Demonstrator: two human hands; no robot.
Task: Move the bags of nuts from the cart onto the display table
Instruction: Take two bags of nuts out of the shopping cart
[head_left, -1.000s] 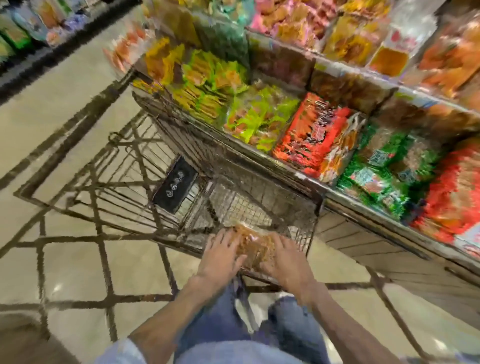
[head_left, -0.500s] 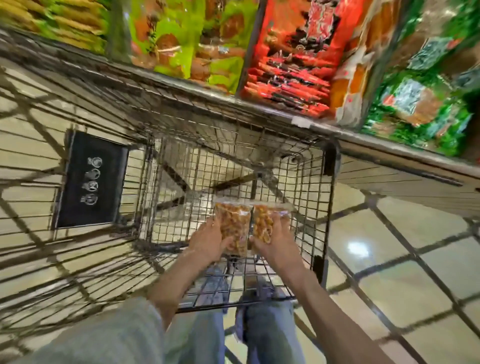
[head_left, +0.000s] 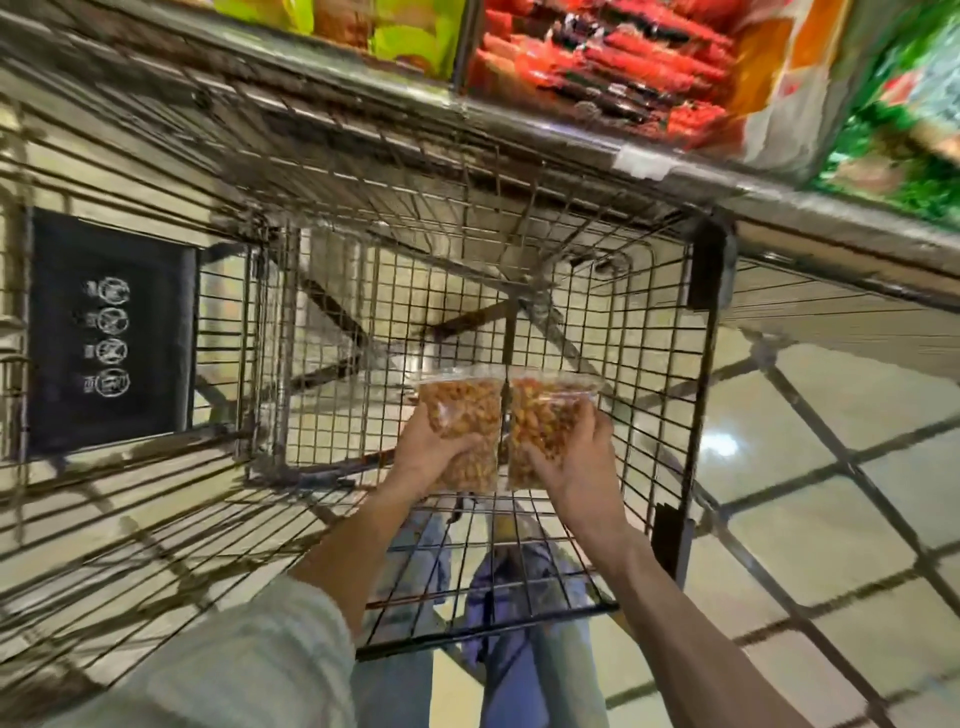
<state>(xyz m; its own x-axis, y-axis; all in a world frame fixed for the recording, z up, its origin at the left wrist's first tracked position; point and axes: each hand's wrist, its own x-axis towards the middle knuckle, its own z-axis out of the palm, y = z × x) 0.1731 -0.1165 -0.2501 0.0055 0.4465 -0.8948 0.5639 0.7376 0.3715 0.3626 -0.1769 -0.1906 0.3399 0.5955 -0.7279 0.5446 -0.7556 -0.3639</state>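
Two clear bags of orange-brown nuts are held side by side inside the wire cart (head_left: 696, 395). My left hand (head_left: 423, 457) grips the left bag of nuts (head_left: 462, 415) from its lower left. My right hand (head_left: 571, 462) grips the right bag of nuts (head_left: 545, 415) from its lower right. Both bags stand upright with their sealed tops pointing away from me, above the cart's mesh floor. The display table (head_left: 649, 166) runs along the top, its metal edge just beyond the cart's far wall.
Packed snacks fill the display: red packs (head_left: 613, 67), green packs (head_left: 395, 31) and green bags (head_left: 914, 150) at right. A black sign panel (head_left: 109, 332) hangs on the cart's left side. Tiled floor (head_left: 831, 493) lies to the right. My jeans show below the cart.
My hands have gone from pressing together on the nuts at the cart's near edge to holding two separate bags upright. The view has closed in on the cart and tilted down.
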